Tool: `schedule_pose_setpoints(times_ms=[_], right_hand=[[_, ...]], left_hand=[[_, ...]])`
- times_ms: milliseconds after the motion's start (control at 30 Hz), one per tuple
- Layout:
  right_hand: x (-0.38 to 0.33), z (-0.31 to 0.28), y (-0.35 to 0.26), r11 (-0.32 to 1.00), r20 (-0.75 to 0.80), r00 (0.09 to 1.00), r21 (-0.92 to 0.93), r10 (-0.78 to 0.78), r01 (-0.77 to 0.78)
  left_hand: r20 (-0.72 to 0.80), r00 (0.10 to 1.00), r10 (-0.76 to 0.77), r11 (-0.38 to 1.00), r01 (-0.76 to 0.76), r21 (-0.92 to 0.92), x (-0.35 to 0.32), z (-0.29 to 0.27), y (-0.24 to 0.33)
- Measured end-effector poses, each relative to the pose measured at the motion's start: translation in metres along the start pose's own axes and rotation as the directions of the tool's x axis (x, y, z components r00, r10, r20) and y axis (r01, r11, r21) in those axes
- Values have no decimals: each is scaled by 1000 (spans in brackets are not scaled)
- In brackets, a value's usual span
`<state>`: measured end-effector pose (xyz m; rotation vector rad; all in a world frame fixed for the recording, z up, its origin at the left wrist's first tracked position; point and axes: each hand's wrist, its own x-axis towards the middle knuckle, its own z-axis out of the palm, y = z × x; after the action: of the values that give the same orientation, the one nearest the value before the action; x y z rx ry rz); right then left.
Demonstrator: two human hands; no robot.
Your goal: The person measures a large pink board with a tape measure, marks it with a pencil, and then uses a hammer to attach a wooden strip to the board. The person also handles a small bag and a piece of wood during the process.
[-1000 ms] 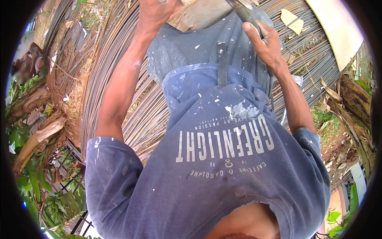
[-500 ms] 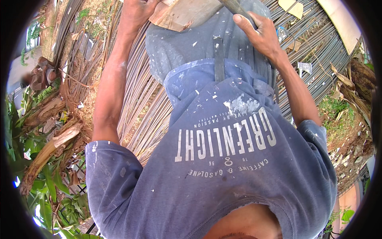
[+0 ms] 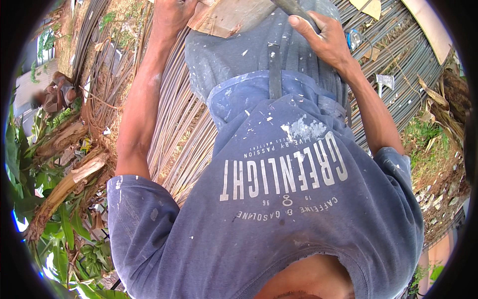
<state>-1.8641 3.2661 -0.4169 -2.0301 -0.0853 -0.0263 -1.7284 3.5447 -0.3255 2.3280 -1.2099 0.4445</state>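
My right hand (image 3: 326,42) is wrapped round a dark, worn rod (image 3: 293,8), with the thumb lying along it. The rod's far end runs out of the top of the picture. A flat piece of wood (image 3: 226,20), pale brown with a rough split edge, lies across the front of my dust-marked grey clothing. At the wood's left corner is my left hand (image 3: 173,14), cut off by the upper edge. Its visible fingers are curled, and what they hold is hidden.
Long thin rods (image 3: 174,124) cover the ground on both sides. At right lie a clear-and-blue plastic item (image 3: 354,39), a whitish scrap (image 3: 385,81) and a pale curved board (image 3: 432,27). Cut trunks (image 3: 64,187) and leaves stand at left, near a crouching person (image 3: 59,93).
My right hand and the rod have shifted slightly up and left. The wood and my left hand stay almost in place. The crouching person at left has changed posture a little.
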Motion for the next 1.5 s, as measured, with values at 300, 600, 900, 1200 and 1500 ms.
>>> schedule_pose_setpoints(times_ms=[300,600,900,1200,1500], right_hand=[[3,-1,-11,999,-13,999,-9,-45,45],[20,-4,-28,997,67,995,-42,-68,71],[44,-4,-38,936,142,929,-38,-342,350],[55,-6,-33,825,20,825,-16,-565,565],[58,-8,-33,891,189,887,-97,-422,444]], left_hand=[[37,997,-64,995,61,73,-14,6,3],[-126,985,-115,993,112,-35,-29,14,-19],[-255,957,-138,984,162,79,-32,32,-8],[-325,931,-166,986,154,-61,-31,28,-1],[-361,908,-212,976,180,-120,-28,33,-2]])
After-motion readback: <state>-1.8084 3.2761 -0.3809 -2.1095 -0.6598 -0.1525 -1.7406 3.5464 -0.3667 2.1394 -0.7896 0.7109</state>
